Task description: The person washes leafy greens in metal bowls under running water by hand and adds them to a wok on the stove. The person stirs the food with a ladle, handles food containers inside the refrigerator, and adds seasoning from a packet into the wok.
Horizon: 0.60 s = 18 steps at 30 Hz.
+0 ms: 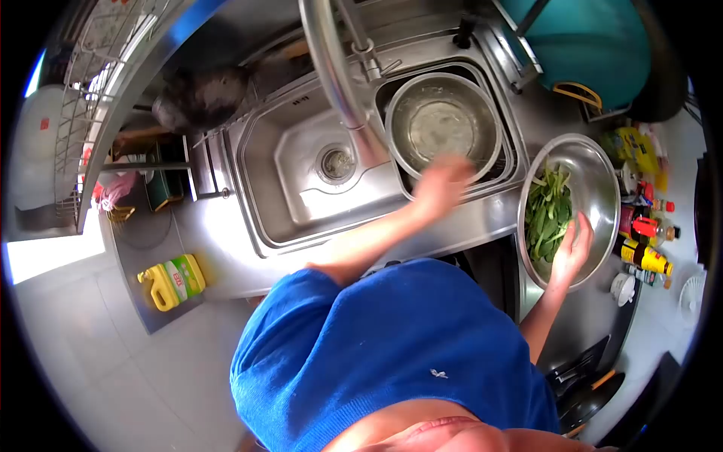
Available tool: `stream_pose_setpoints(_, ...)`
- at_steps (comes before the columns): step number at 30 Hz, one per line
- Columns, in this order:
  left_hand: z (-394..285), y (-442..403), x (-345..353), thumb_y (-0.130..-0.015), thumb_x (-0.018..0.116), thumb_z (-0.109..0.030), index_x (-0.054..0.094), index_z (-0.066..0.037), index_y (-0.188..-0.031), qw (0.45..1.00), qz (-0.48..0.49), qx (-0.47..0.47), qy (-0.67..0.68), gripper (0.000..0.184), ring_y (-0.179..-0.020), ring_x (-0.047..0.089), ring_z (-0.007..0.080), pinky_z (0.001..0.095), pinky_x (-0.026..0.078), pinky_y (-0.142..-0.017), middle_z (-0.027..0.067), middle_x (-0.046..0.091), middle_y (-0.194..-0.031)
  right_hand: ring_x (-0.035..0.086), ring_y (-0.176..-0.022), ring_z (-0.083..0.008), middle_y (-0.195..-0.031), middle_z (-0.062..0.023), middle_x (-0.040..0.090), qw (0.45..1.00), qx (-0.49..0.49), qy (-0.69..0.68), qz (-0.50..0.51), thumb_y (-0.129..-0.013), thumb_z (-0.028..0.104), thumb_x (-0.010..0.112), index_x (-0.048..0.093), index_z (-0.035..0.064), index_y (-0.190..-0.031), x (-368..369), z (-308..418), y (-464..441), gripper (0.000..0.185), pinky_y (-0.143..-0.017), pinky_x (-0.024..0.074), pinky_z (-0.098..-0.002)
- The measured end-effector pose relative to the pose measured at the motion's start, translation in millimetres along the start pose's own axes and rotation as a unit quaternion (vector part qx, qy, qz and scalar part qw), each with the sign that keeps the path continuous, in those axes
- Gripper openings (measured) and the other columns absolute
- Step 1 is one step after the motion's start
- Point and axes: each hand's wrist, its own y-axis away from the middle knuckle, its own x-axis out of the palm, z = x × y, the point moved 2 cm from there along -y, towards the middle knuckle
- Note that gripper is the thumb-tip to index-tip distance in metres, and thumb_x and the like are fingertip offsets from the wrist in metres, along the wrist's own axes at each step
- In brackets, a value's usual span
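Observation:
My left hand (442,185) is smeared by motion over the near rim of a round steel basin (482,124), which sits in the right sink bowl and has water in it. Whether its fingers hold anything does not show. My right hand (574,252) reaches into a large steel mixing bowl (599,192) on the counter to the right. Its fingers are stretched out and apart, close beside a pile of cut leafy greens (548,215) along the bowl's left side. I see nothing held in that hand.
The left sink bowl (290,177) lies under a tall faucet (331,64). A yellow jug (173,282) stands at far left, below a wire rack (71,143). Bottles (648,258) line the right side, a black pan (591,403) lies lower right, and a teal round object (595,45) is at top right.

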Motion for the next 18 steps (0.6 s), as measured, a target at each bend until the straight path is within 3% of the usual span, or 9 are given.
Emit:
stream_pose_setpoints(1, 35.9, 20.2, -5.7, -0.08, 0.058, -0.013, 0.057, -0.002, -0.088, 0.982, -0.019, -0.18, 0.044, 0.014, -0.076, 0.06, 0.0217, 0.0318, 0.049, -0.065, 0.0121, 0.059, -0.082, 0.056, -0.1, -0.0265, -0.105, -0.0152, 0.06, 0.997, 0.039, -0.061, -0.033, -0.087, 0.009, 0.055, 0.055, -0.0004, -0.11, -5.1, -4.7, 6.2, 0.025, -0.09, 0.0421, -0.0353)
stream_pose_setpoints(2, 63.6, 38.4, -12.4, -0.084, 0.054, -0.016, 0.056, 0.0, -0.093, 0.92, 0.048, -0.374, 0.107, 0.018, -0.071, 0.061, 0.0212, 0.0331, 0.051, -0.061, 0.0135, 0.06, -0.088, 0.06, -0.085, -0.0212, -0.093, -0.0109, 0.063, 0.99, 0.033, -0.118, -0.072, -0.085, 0.002, 0.055, 0.058, -0.0012, -0.1, -6.4, 24.0, 5.6, 0.016, -0.08, 0.0468, -0.0303)
stream_pose_setpoints(3, 82.1, 56.3, -13.0, -0.086, 0.053, -0.02, 0.052, 0.004, -0.103, 0.804, 0.021, -0.514, 0.298, 0.029, -0.076, 0.062, 0.0265, 0.0366, 0.053, -0.063, 0.0184, 0.059, -0.094, 0.06, -0.084, -0.018, -0.093, -0.0098, 0.062, 0.984, 0.046, -0.168, -0.041, -0.084, -0.001, 0.054, 0.058, -0.0001, -0.099, -6.7, 56.5, 5.7, 0.015, -0.077, 0.0467, -0.0273)
stream_pose_setpoints(4, 97.2, 69.4, -9.6, -0.087, 0.053, -0.022, 0.045, 0.007, -0.112, 0.741, 0.024, -0.559, 0.37, 0.039, -0.085, 0.062, 0.0341, 0.0417, 0.054, -0.068, 0.0245, 0.056, -0.102, 0.06, -0.082, -0.0172, -0.09, -0.009, 0.062, 0.975, 0.013, -0.22, -0.007, -0.084, -0.001, 0.053, 0.059, 0.0014, -0.097, 1.3, 79.0, 5.3, 0.014, -0.073, 0.0474, -0.0275)
stream_pose_setpoints(5, 108.7, 73.8, -1.1, -0.088, 0.052, -0.022, 0.041, 0.007, -0.117, 0.693, 0.022, -0.57, 0.442, 0.042, -0.1, 0.057, 0.0373, 0.0444, 0.052, -0.077, 0.0259, 0.052, -0.111, 0.061, -0.079, -0.0184, -0.087, -0.0101, 0.061, 0.964, -0.012, -0.261, 0.059, -0.083, -0.001, 0.055, 0.059, 0.0018, -0.094, 10.0, 103.3, 5.6, 0.012, -0.069, 0.0486, -0.0283)
stream_pose_setpoints(7, 106.3, 59.1, 8.8, -0.087, 0.051, -0.021, 0.039, 0.007, -0.119, 0.621, -0.037, -0.575, 0.532, 0.044, -0.103, 0.054, 0.0371, 0.0446, 0.051, -0.083, 0.0253, 0.048, -0.118, 0.062, -0.074, -0.023, -0.087, -0.0129, 0.06, 0.939, -0.13, -0.287, 0.135, -0.08, -0.001, 0.058, 0.059, 0.0007, -0.093, 34.8, 140.1, 5.2, 0.013, -0.066, 0.0493, -0.0286)
stream_pose_setpoints(10, 136.0, 36.8, 42.6, -0.091, 0.045, -0.016, 0.034, 0.005, -0.122, 0.564, -0.118, -0.496, 0.65, 0.039, -0.112, 0.046, 0.0391, 0.0517, 0.042, -0.093, 0.0249, 0.042, -0.124, 0.062, -0.071, -0.0199, -0.084, -0.0112, 0.061, 0.875, -0.056, -0.42, 0.236, -0.081, 0.004, 0.06, 0.06, 0.0002, -0.091, 91.6, 150.4, 18.2, 0.011, -0.061, 0.0488, -0.0272)
stream_pose_setpoints(14, 133.7, 27.4, 49.5, -0.085, 0.042, -0.001, 0.039, 0.006, -0.114, 0.637, -0.171, -0.544, 0.518, 0.031, -0.104, 0.052, 0.037, 0.0511, 0.05, -0.082, 0.0221, 0.046, -0.115, 0.062, -0.069, -0.0196, -0.082, -0.0121, 0.061, 0.873, -0.005, -0.406, 0.27, -0.082, 0.006, 0.059, 0.06, 0.001, -0.091, 118.3, 146.8, 20.4, 0.01, -0.062, 0.0483, -0.0283)
stream_pose_setpoints(18, 142.0, 29.1, 36.5, -0.077, 0.045, 0.002, 0.045, 0.004, -0.101, 0.652, -0.201, -0.562, 0.467, 0.024, -0.09, 0.057, 0.0339, 0.0489, 0.054, -0.071, 0.0197, 0.051, -0.102, 0.061, -0.068, -0.0208, -0.081, -0.0124, 0.061, 0.889, -0.029, -0.387, 0.245, -0.081, 0.006, 0.059, 0.06, 0.001, -0.09, 113.3, 138.1, 19.9, 0.011, -0.062, 0.0479, -0.0286)
